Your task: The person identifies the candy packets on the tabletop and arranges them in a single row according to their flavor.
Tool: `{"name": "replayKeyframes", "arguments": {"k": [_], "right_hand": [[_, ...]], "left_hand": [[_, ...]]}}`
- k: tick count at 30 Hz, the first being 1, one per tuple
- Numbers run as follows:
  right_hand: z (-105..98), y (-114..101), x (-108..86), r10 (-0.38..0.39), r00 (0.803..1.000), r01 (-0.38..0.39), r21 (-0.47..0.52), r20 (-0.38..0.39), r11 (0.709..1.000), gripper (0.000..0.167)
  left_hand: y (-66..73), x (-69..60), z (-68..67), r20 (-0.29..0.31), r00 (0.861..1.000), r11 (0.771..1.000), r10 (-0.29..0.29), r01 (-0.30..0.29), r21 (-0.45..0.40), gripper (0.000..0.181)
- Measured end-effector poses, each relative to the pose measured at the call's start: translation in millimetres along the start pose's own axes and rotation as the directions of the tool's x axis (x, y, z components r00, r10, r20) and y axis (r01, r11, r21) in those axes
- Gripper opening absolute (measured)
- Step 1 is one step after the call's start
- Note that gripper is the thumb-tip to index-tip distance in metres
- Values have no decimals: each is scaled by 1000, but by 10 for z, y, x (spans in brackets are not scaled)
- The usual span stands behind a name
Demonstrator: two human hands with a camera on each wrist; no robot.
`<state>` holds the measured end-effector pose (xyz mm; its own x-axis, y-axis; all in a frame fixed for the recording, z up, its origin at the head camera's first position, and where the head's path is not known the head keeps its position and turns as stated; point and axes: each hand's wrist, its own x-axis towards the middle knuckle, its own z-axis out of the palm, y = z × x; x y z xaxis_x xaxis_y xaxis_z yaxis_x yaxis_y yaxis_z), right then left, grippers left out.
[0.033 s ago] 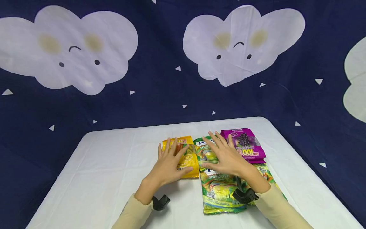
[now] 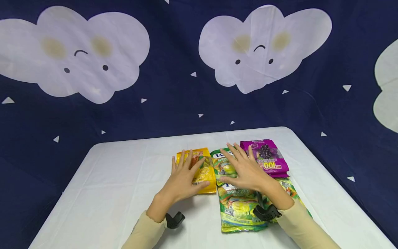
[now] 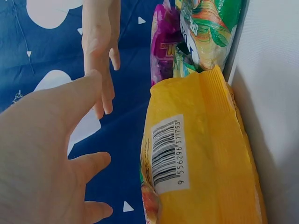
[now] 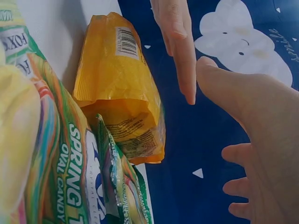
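Tabletop (image 2: pixel 109 186) extends leftward, edge before navy backdrop (image 2: pixel 171 107). I see left hand (image 2: pixel 182 180) over yellow bag (image 2: pixel 209 174), right hand (image 2: pixel 248 173) over green bag (image 2: pixel 226 168), fingers spread, holding nothing, contact unclear.

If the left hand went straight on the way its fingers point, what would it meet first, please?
Probably the dark blue backdrop beyond the table; the left hand hovers above the yellow bag, though depth and slight tilt are hard to judge.

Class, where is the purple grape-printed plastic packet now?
The purple packet lies right of centre in the head view, right of the farthest green plastic packet.
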<state>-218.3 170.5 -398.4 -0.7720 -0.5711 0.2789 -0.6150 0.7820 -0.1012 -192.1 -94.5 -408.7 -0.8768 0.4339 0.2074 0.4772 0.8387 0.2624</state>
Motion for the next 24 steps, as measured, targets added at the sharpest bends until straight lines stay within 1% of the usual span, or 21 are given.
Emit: {"name": "replayKeyframes", "arguments": {"k": [5,9,11,12,13,14,15,17,18,20,22,24], "right_hand": [[13,-6,-19,8,1000,-8,24,11,1000,91],[20,-13,-24,6,1000,-6,45,7,999,91],[18,-20,-19,3,1000,-4,79,8,997,91],[17,-23,-15,12,1000,-13,119,13,993,91],[16,-25,-11,22,999,-26,170,24,985,91],[15,-27,-6,36,999,-44,233,39,971,90],[16,-28,0,47,997,-62,303,54,951,89],[30,-24,16,72,993,-105,449,90,887,85],[40,-19,25,82,991,-126,512,108,850,83],[62,-8,46,71,987,-146,632,143,761,79],[91,2,64,59,982,-170,718,177,675,76],[122,8,79,37,977,-192,781,211,595,76]], "left_hand": [[-12,-18,-15,12,1000,1000,-8,8,1,80],[-34,-34,-33,12,1000,1000,-10,10,-26,80],[-54,-55,-34,7,1000,997,-20,21,-73,79],[-65,-67,-40,12,999,993,-33,34,-114,78],[-79,-78,-46,23,998,985,-51,54,-167,78],[-92,-91,-54,34,997,972,-74,79,-223,78],[-109,-103,-63,48,993,952,-104,114,-283,79],[-153,-124,-72,68,984,905,-167,180,-385,82],[-177,-131,-76,74,977,879,-198,210,-428,82],[-233,-139,-70,89,965,824,-248,258,-504,83],[-289,-139,-62,110,952,772,-286,297,-562,83],[-340,-134,-51,135,940,714,-312,326,-619,82]]}}
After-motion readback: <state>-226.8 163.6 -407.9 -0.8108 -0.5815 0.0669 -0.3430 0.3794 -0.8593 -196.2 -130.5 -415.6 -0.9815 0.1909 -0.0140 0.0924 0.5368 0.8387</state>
